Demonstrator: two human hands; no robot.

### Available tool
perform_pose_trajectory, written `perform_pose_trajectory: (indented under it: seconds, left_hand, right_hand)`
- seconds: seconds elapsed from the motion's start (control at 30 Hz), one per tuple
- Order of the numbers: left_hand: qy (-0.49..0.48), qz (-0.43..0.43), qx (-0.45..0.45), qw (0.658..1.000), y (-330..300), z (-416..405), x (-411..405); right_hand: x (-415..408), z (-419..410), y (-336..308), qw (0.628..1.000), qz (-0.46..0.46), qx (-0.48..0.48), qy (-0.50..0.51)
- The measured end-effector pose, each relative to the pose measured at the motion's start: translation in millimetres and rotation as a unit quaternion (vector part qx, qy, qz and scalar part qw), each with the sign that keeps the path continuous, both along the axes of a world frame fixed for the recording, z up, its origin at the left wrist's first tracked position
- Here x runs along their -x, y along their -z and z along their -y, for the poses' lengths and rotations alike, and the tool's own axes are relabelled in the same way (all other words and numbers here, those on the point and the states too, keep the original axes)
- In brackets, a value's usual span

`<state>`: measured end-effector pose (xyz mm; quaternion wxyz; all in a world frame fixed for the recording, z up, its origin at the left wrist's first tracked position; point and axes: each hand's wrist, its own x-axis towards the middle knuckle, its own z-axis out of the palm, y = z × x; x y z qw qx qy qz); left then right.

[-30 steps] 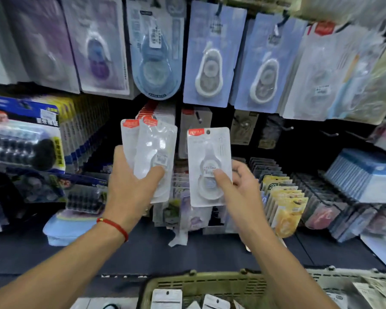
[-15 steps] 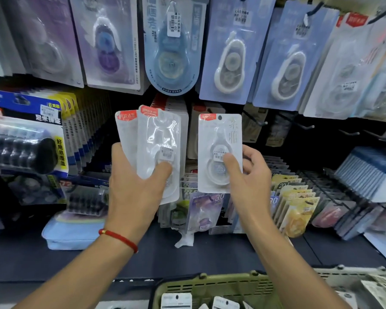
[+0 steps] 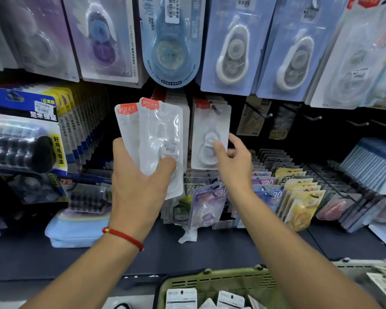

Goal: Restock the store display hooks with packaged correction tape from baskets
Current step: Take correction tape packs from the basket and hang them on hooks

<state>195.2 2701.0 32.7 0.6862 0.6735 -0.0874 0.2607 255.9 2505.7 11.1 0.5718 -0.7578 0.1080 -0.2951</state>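
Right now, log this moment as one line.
step: hanging pack on hook | right hand: pinching pack | left hand: gripping spare packs | green basket: below

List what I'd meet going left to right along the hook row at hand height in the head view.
Black blister pack with yellow label → left hand gripping white correction tape packs → single white pack on the hook, touched by right hand → empty hooks → blue-and-white stacked packs.
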Motion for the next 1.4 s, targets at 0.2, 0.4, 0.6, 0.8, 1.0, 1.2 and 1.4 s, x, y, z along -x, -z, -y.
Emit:
perform_pose_trajectory:
  seconds: [0.2,0.4,0.6,0.8,1.0,1.2,1.4]
  left_hand:
    - [0.001,0.010,-0.027,1.000,1,13,3]
    - [0.065,-0.034,-0.022,0.997,9,15,-3]
    - [0.164,-0.054,0.005,0.985,14,24,-3]
    - [0.217,-0.033,0.025,0.975,9,32,1]
    - [0.102,-0.073,0.054,0.991,12,22,-10]
    - [0.036,-0.082,0.045,0.995,13,10,-14]
    - [0.053,-0.084,0.055,0.994,10,5,-11]
  right_hand:
    - [-61,3,-10,0.997,-0.074,0.017,0.034]
    - [-25,6,-17,0.993,-0.039,0.115,0.008]
    - [60,4,-15,0.975,-0.026,0.054,-0.216]
    - [81,12,-21,0.969,-0.006,0.010,-0.247]
    - [65,19,-30,0.986,0.022,-0.001,-0.165]
    - [52,20,-35,0.988,0.016,-0.008,-0.151]
    - [49,15,-20,0.996,0.031,-0.012,-0.079]
